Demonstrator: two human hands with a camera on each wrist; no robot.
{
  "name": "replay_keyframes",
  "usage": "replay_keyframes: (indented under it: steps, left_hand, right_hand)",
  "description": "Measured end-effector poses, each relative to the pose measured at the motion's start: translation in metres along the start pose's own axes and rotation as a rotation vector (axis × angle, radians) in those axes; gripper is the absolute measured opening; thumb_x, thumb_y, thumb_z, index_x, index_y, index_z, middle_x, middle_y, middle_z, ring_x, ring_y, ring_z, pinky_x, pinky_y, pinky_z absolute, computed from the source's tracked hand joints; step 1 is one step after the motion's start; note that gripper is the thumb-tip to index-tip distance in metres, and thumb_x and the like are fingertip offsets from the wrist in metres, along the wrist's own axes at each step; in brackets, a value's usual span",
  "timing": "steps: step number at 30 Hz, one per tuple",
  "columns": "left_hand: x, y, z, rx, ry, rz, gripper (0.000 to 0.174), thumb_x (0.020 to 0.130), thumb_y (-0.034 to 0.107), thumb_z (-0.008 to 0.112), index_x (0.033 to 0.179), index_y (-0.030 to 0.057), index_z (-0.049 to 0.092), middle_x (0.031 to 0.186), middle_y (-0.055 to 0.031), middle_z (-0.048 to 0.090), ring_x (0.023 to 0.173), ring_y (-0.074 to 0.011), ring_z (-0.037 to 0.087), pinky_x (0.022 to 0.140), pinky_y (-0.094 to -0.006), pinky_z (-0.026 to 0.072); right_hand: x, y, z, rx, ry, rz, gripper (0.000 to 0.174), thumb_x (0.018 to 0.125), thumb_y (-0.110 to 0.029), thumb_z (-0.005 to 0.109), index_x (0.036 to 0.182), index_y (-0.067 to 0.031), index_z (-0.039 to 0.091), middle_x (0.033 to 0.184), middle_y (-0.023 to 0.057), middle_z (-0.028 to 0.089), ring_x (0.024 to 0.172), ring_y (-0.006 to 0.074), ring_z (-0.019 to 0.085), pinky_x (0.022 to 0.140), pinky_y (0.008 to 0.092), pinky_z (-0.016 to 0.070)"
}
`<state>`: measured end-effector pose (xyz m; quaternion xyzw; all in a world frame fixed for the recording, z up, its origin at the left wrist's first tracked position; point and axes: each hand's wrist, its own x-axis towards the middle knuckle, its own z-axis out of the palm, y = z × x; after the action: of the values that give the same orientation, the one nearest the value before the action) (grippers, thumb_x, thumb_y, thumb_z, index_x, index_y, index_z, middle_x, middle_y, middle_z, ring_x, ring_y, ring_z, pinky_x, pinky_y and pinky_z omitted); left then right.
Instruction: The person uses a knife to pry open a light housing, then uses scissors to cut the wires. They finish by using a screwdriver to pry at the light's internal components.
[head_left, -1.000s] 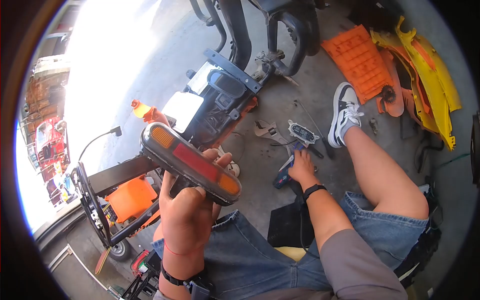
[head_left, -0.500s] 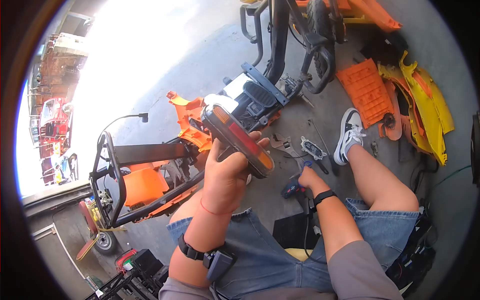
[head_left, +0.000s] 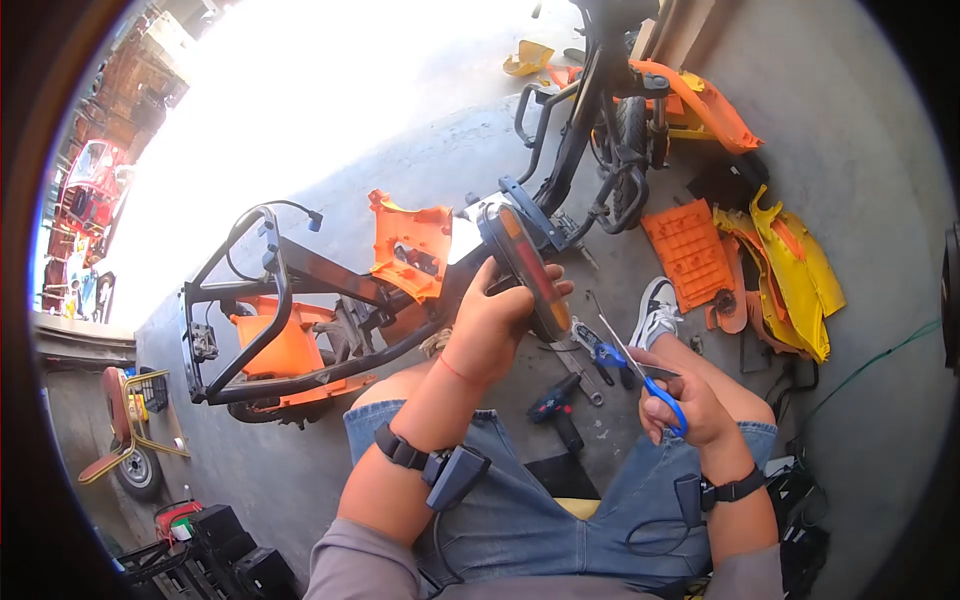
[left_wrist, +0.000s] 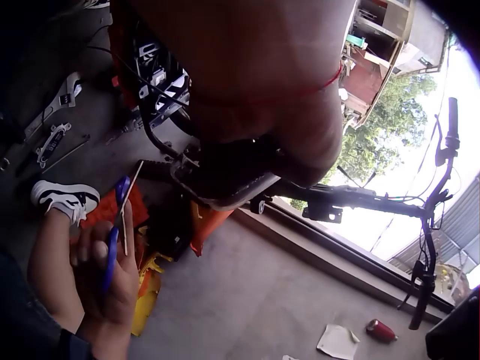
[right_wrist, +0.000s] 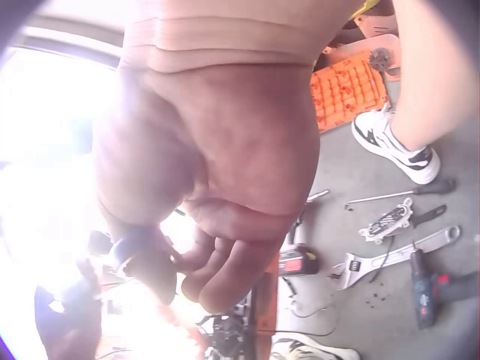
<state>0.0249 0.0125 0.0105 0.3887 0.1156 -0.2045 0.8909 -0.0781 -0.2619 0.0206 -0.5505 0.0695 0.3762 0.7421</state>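
My left hand [head_left: 488,328] grips a long tail light [head_left: 530,268] with red and amber lenses, raised in front of the frame. My right hand [head_left: 702,405] is held up over the right thigh and holds scissors [head_left: 669,408] with blue handles, one loop at its fingers. The other handle loop and the blades stick out toward the tail light. Seen from the left wrist, the tail light's edge [left_wrist: 225,201] shows dark below the hand. In the right wrist view a blue scissors loop [right_wrist: 135,247] sits around the thumb, in strong glare.
A black vehicle frame [head_left: 290,375] with orange panels stretches across the left and centre. On the floor between the legs lie a cordless drill [head_left: 556,405], an adjustable wrench [right_wrist: 360,268] and a display unit [right_wrist: 388,220]. Orange [head_left: 685,255] and yellow panels [head_left: 800,285] lie at right.
My right hand has risen from the floor by the drill, now with the blue scissors in it. My left hand still holds the tail light, further right in view and turned steeper.
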Motion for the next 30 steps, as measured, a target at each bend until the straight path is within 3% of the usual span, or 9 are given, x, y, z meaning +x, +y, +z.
replay_keyframes:
  steps: [2,3,5,6,7,9,11,14,30]
  left_hand:
    - [0.001,0.0,0.001,0.037,-0.024,-0.004,0.053,0.082,-0.003,0.06,0.133,-0.0021,0.045,0.126,-0.023,0.06,0.118,-0.0419,0.062,0.095,-0.0532,0.0542]
    - [0.001,0.0,0.002,0.082,-0.049,-0.009,0.055,0.082,-0.004,0.06,0.134,-0.0024,0.045,0.126,-0.0231,0.06,0.117,-0.0414,0.062,0.095,-0.0524,0.0547]
    - [0.0,-0.002,0.007,0.106,-0.054,-0.023,0.056,0.081,-0.004,0.06,0.135,-0.0026,0.044,0.126,-0.0234,0.06,0.117,-0.0413,0.062,0.094,-0.0518,0.0553]
    - [-0.001,-0.004,0.01,0.132,-0.059,-0.039,0.057,0.08,-0.005,0.059,0.135,-0.0028,0.044,0.126,-0.0237,0.06,0.117,-0.0413,0.062,0.093,-0.0512,0.0558]
    - [-0.002,-0.005,0.011,0.132,-0.064,-0.046,0.057,0.08,-0.005,0.059,0.135,-0.0028,0.044,0.126,-0.0237,0.06,0.117,-0.0413,0.062,0.093,-0.0512,0.0558]
    - [-0.004,-0.007,0.013,0.156,-0.123,-0.082,0.06,0.079,-0.006,0.057,0.137,-0.0027,0.043,0.126,-0.0237,0.06,0.118,-0.0418,0.062,0.092,-0.051,0.0562]
    - [-0.005,-0.01,0.018,0.166,-0.144,-0.08,0.061,0.078,-0.006,0.056,0.138,-0.0021,0.043,0.125,-0.0236,0.06,0.118,-0.0422,0.062,0.092,-0.0509,0.0561]
    - [-0.006,-0.011,0.023,0.172,-0.17,-0.08,0.063,0.078,-0.006,0.055,0.139,-0.001,0.042,0.125,-0.0236,0.06,0.118,-0.0427,0.062,0.092,-0.0508,0.056]
    - [-0.004,-0.015,0.024,0.259,-0.221,-0.104,0.064,0.079,-0.004,0.058,0.14,0.0003,0.041,0.123,-0.0206,0.062,0.115,-0.0368,0.065,0.091,-0.0462,0.0567]
  right_hand:
    - [-0.021,0.002,0.011,0.063,-0.126,-0.164,0.078,0.089,-0.022,0.071,0.152,0.0051,0.032,0.101,0.0103,0.06,0.084,0.0172,0.061,0.072,0.0321,0.0521]
    - [-0.023,0.004,0.014,0.061,-0.124,-0.163,0.078,0.089,-0.022,0.071,0.152,0.0051,0.032,0.101,0.0103,0.06,0.084,0.0172,0.061,0.072,0.0321,0.0521]
    - [-0.021,0.009,0.024,-0.107,-0.159,-0.381,0.081,0.089,-0.036,0.07,0.149,0.008,0.037,0.114,0.0143,0.057,0.103,0.0211,0.059,0.094,0.0363,0.0477]
    - [-0.02,0.008,0.029,-0.135,-0.142,-0.398,0.084,0.086,-0.042,0.072,0.146,0.0076,0.041,0.134,0.0203,0.05,0.126,0.0274,0.051,0.113,0.0416,0.0345]
    - [-0.017,0.008,0.037,-0.133,-0.134,-0.398,0.084,0.086,-0.042,0.072,0.146,0.0076,0.041,0.134,0.0203,0.05,0.126,0.0274,0.051,0.113,0.0416,0.0345]
    - [-0.013,0.008,0.051,0.228,-0.133,-0.338,0.086,0.085,-0.042,0.072,0.147,0.0069,0.038,0.145,0.0244,0.045,0.136,0.0331,0.047,0.118,0.0455,0.0289]
    - [-0.01,0.013,0.049,0.329,-0.155,-0.25,0.089,0.084,-0.042,0.073,0.149,0.006,0.034,0.15,0.0265,0.04,0.14,0.0357,0.043,0.117,0.0473,0.0307]
    - [-0.01,0.013,0.05,0.236,-0.178,-0.271,0.088,0.086,-0.041,0.072,0.151,0.0044,0.032,0.147,0.0251,0.044,0.135,0.0348,0.048,0.111,0.0454,0.0406]
    - [-0.018,0.016,0.042,0.051,-0.094,-0.356,0.084,0.089,-0.041,0.07,0.15,0.0043,0.035,0.141,0.0204,0.052,0.133,0.0295,0.05,0.111,0.0417,0.0398]
